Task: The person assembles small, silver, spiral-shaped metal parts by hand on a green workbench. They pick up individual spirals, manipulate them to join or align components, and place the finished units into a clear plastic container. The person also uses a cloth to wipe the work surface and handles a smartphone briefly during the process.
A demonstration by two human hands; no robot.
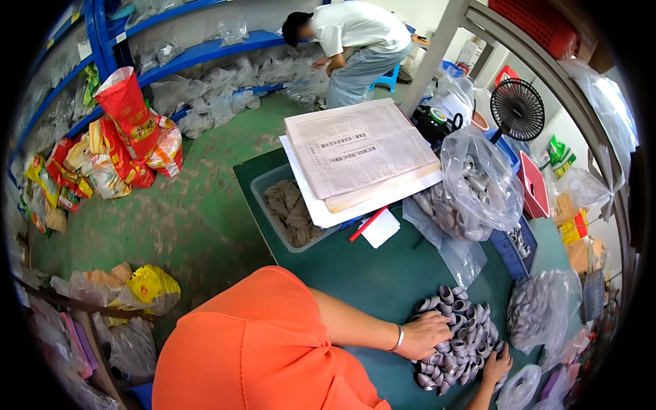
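Observation:
A heap of short, curved grey fittings (pixel 459 345) with ribbed, thread-like surfaces lies on the dark green table (pixel 383 273). My left hand (pixel 425 335), with a bangle at its wrist, rests on the left side of the heap, fingers stretched over the pieces. At the heap's lower right edge is my right hand (pixel 497 367). Its fingers are bent around a grey fitting there, partly hidden by the hand. Behind the heap, a clear plastic bag (pixel 488 181) holds more such fittings.
Newspapers (pixel 362 154) lie stacked over a clear tub (pixel 260 184) of brownish cloth. A red pen (pixel 367 225) sits by white paper. Right of the heap are a filled bag (pixel 540 311) and a blue bin (pixel 504 249). A fan (pixel 517 109) stands behind; another person (pixel 362 41) bends near shelves.

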